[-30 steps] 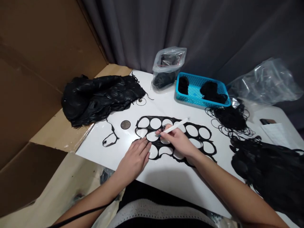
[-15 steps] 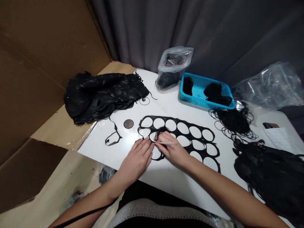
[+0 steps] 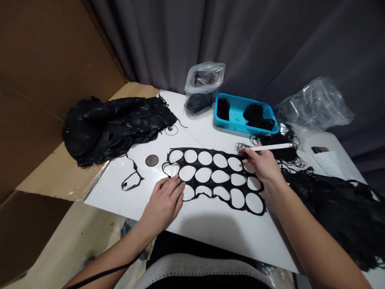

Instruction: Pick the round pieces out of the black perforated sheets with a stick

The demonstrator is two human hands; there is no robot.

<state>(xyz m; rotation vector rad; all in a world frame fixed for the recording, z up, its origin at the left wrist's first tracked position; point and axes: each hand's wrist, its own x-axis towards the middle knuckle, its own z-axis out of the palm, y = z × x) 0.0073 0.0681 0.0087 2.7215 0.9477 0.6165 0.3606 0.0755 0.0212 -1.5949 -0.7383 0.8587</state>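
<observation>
A black sheet with rows of round holes [image 3: 215,184] lies flat on the white table [image 3: 192,224]. My left hand [image 3: 168,196] rests on its lower left corner, fingers stretched out and holding nothing. Above the sheet's right end, my right hand [image 3: 263,164] is closed around a white pen-like stick [image 3: 273,147], which points off to the right. Thin black loops [image 3: 243,147] show at its fingertips; whether they are pinched there I cannot tell. A pile of thin black rings [image 3: 278,146] lies just behind that hand.
A blue basket [image 3: 231,127] holding black bundles stands at the back beside a clear bag [image 3: 200,102]. Black sheets [image 3: 111,126] are heaped at the left, near a dark disc [image 3: 152,160] and a black scrap loop [image 3: 131,184]. Another black pile [image 3: 333,216] covers the right.
My right hand has moved from the sheet's left part to its right end, carrying the white stick. My left hand stays on the corner. The view has shifted slightly right.
</observation>
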